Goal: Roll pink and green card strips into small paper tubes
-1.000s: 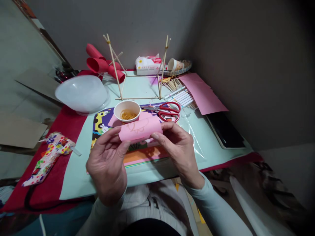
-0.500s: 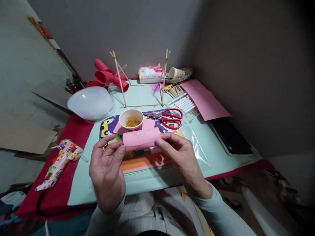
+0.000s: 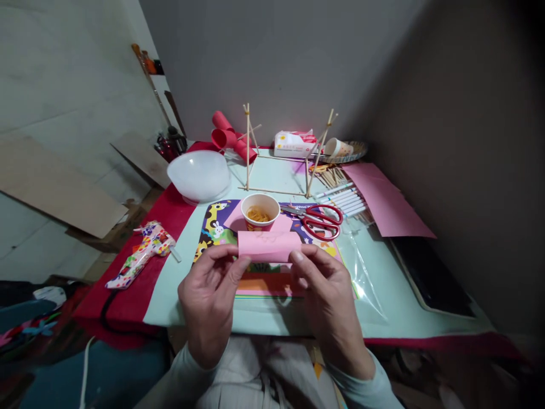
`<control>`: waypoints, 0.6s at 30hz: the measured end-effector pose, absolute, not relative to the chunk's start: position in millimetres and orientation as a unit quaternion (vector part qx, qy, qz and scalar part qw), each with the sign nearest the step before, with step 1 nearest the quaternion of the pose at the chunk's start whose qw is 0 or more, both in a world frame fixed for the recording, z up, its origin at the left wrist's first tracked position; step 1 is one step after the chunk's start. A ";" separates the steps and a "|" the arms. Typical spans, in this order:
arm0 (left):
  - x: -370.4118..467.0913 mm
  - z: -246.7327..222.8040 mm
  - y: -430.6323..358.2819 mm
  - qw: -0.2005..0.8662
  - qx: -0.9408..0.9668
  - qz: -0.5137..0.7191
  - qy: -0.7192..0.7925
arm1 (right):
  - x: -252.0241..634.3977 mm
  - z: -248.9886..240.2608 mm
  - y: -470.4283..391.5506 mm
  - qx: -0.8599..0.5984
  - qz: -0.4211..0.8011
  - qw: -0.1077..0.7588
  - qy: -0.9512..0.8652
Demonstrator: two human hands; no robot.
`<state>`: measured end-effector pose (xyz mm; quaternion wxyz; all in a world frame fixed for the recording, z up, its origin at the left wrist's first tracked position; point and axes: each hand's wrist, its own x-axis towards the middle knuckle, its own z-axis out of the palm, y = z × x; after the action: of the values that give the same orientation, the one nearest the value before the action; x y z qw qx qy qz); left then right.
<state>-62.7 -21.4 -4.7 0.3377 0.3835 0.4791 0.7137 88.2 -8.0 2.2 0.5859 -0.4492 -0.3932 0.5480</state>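
A rolled tube of pink paper (image 3: pixel 269 247) is held level above the table between both hands. My left hand (image 3: pixel 210 304) pinches its left end between thumb and fingers. At the other end, my right hand (image 3: pixel 330 298) grips the roll, thumb on the near side. Faint marks show on the top of the paper. Just behind the roll stands a paper cup (image 3: pixel 260 200) with rubber bands (image 3: pixel 258 215) inside. Red-handled scissors (image 3: pixel 321 221) lie to the right of the cup, on a colourful cartoon-printed pad (image 3: pixel 219 213).
Farther back stands a stick frame (image 3: pixel 276 191), with red paper rolls (image 3: pixel 224 138) and a tissue pack (image 3: pixel 293 144) behind. A translucent bowl (image 3: pixel 199 175) and a patterned glue gun (image 3: pixel 142 253) are on the left. Markers (image 3: pixel 347 200), pink sheets (image 3: pixel 385 196) and a black flat object (image 3: pixel 430 278) lie right.
The view has shifted, so the whole table appears farther right. My left fingers have closed in on the roll's left end, and the roll now sits more level.
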 end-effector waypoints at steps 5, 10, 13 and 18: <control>-59.7 -3.7 -18.3 0.352 0.344 0.733 0.469 | 82.5 1.5 -6.7 -0.459 0.521 0.594 -0.406; -62.5 -1.9 -11.6 0.363 0.329 0.732 0.473 | 79.8 1.1 -3.5 -0.461 0.493 0.603 -0.425; -66.4 -0.8 -8.2 0.376 0.314 0.733 0.472 | 78.0 2.6 -3.4 -0.463 0.465 0.603 -0.453; -75.6 0.6 -10.1 0.420 0.300 0.720 0.465 | 75.5 3.3 -4.4 -0.457 0.363 0.618 -0.526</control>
<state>-75.6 -10.1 0.6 0.4202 0.2996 0.4646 0.7196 75.5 -4.4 3.3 0.6183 -0.4573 -0.5263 0.3628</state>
